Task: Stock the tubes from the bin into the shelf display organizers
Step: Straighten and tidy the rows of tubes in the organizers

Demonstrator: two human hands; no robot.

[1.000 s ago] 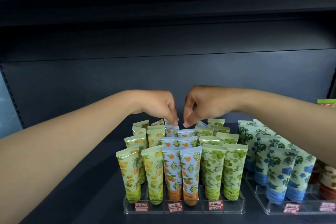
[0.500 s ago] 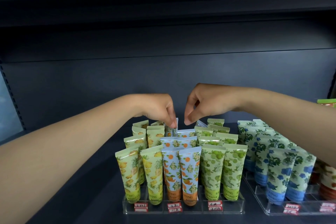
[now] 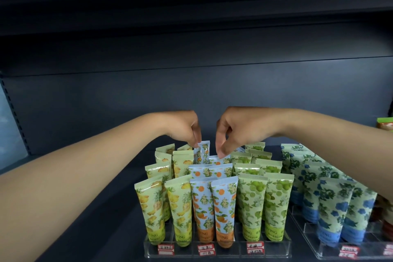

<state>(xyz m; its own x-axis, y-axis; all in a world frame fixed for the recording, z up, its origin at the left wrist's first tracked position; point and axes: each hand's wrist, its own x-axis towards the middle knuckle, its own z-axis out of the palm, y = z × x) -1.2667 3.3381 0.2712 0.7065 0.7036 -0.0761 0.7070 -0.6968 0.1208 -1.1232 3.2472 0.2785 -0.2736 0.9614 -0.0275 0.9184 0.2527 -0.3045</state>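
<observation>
Both hands had sunk a little toward the back rows since the earlier frames, and the orange-print tube [image 3: 203, 155] at the rear stood higher and clearer of its neighbours than before; the left hand [image 3: 184, 127] pinched the crimped top of that tube between thumb and fingertips, holding it nearly upright at the back of the middle column; the right hand [image 3: 238, 128] had its thumb and forefinger curled down onto the top edge of the next orange-print tube [image 3: 219, 159] just in front and to the right, though whether it truly gripped that edge or only touched it could not be told; both tubes sat in the clear acrylic organizer [image 3: 214, 249] on the dark shelf [image 3: 89, 219]; pineapple-print tubes [image 3: 179, 208] filled its left columns, green-fruit tubes [image 3: 253, 204] its right columns; red price labels [image 3: 206, 249] lined its front lip; a second organizer [image 3: 331, 253] with blue-flower tubes [image 3: 336, 208] stood just beside it on the right.
</observation>
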